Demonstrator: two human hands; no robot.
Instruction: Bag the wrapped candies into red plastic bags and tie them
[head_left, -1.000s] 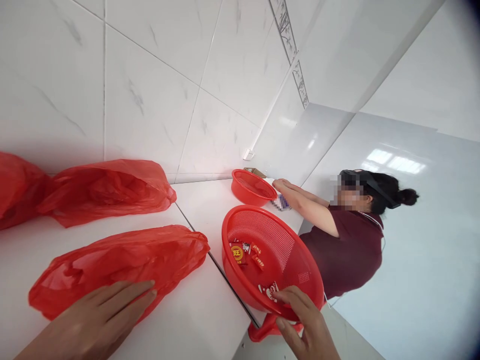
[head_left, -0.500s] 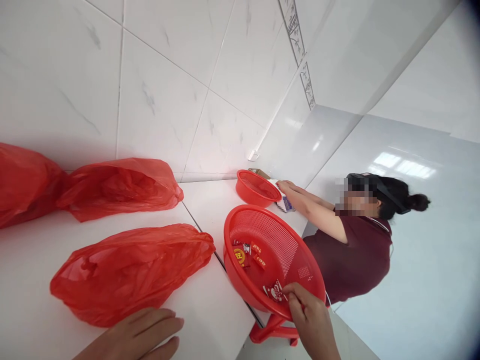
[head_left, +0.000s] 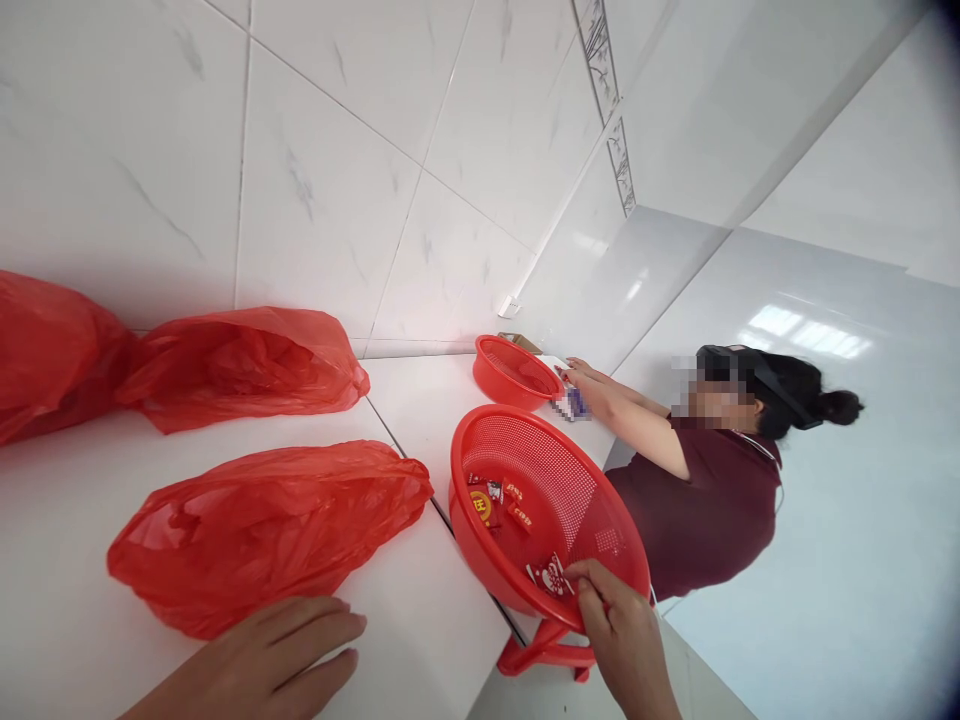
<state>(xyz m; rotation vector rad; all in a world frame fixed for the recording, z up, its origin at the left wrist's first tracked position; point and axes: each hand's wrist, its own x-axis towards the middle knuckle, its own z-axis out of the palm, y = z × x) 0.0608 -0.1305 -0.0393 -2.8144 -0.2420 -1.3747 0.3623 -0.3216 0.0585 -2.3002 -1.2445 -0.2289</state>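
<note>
my right hand pinches a small red-and-white packet at the near edge of the red basket; my left hand rests flat, fingers spread, on the white counter, touching the near red bag.

White marble-veined wall tiles, patterned border strip, glossy pale floor reflecting light, white countertop.

I see two more red plastic bags against the tiled wall, a second red basket farther along, and a co-worker in maroon beside it.
</note>
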